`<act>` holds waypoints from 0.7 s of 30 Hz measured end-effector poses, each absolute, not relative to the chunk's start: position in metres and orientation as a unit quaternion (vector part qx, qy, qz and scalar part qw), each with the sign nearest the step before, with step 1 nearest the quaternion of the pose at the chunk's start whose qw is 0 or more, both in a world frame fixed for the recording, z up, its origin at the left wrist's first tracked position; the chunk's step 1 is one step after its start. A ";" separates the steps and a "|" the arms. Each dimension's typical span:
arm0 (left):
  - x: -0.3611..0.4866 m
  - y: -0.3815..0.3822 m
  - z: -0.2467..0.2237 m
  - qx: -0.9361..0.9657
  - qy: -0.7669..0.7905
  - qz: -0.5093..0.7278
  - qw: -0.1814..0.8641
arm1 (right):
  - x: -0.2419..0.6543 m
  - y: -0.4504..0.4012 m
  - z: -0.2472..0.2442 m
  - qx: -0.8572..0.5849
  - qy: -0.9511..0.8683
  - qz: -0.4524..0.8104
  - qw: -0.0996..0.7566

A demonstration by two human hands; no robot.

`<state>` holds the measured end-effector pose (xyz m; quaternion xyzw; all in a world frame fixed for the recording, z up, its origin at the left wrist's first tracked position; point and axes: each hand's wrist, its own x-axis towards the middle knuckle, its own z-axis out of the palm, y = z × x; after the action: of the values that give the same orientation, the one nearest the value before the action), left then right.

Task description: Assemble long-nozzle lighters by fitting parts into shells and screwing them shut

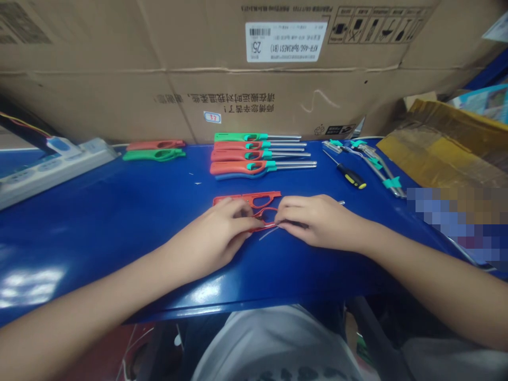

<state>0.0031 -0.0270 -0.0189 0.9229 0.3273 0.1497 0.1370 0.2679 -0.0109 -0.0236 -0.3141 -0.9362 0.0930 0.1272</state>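
My left hand [228,230] is closed on the left part of a red lighter casing [269,216] in the middle of the blue table. With pinched fingers, my right hand [313,219] grips the casing's right end, and a metal tip [342,202] shows just beyond that hand. A thin clear strip [269,233] sticks out below the casing, near my right fingertips. Right behind my hands lies another red casing half [266,199], partly covered by my left hand. The small parts between my fingers are too hidden to make out.
Several lighters [238,168] with metal tubes lie in a stack behind. Red and green casing pieces [154,154] are at the back left, beside a power strip [51,168]. A screwdriver [351,175], metal tubes with green parts [381,168] and a taped box [456,143] are right. Cardboard [119,100] stands behind.
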 end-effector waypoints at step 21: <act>0.002 -0.028 -0.017 0.947 0.302 0.104 0.033 | 0.269 -0.013 -0.018 -0.290 -0.942 0.087 0.141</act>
<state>0.0019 -0.0277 -0.0166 0.9469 0.3024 0.1045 0.0327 0.2686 -0.0128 -0.0184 -0.2901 -0.9424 0.0875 0.1413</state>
